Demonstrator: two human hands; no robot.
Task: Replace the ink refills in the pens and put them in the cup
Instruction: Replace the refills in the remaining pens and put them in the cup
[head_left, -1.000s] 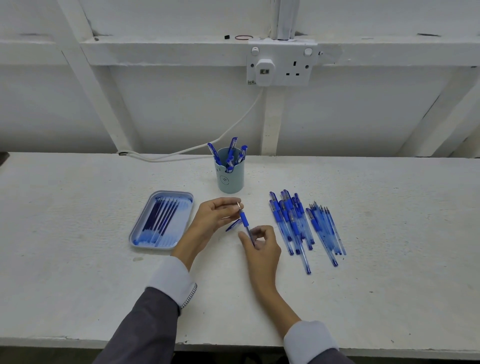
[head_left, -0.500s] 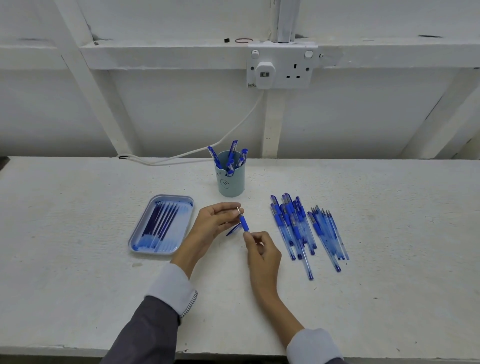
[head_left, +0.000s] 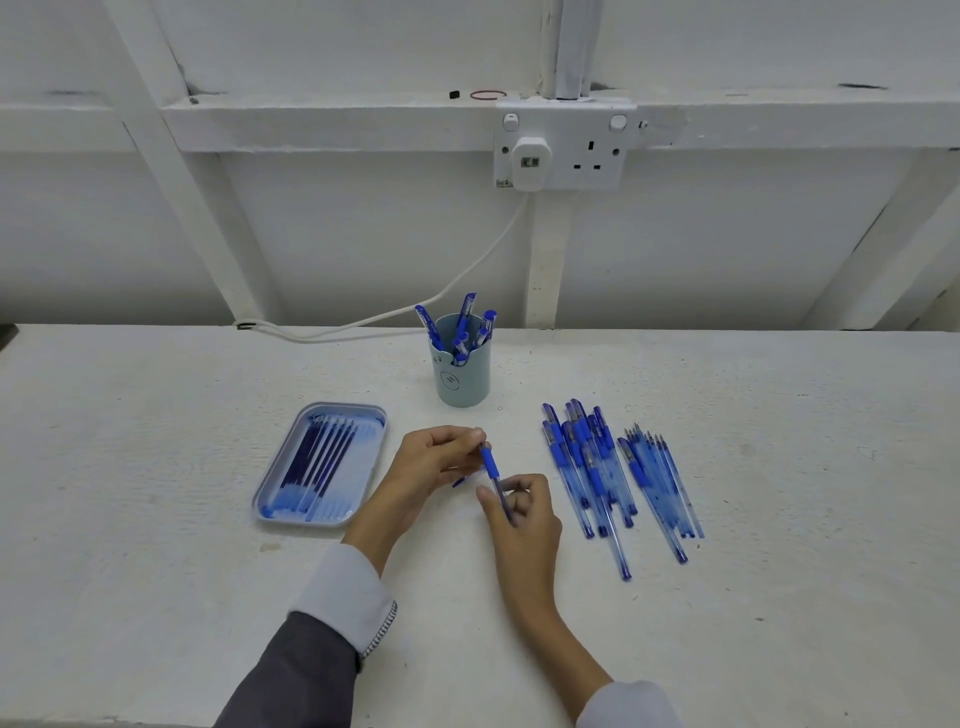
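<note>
Both hands hold one blue pen over the middle of the white table. My left hand pinches its tip end at the top, and a second small blue piece pokes out under its fingers. My right hand pinches the clear barrel lower down. A light blue cup behind the hands holds several blue pens. A blue tray of ink refills lies to the left. Right of the hands lie a pile of pens and a row of loose refills.
A white cable runs from a wall socket down onto the table's back edge, left of the cup. The table's front edge is near my sleeves.
The pen has slid down further into my right hand's pinch, and my left hand stays at its top end. The view has shifted slightly.
</note>
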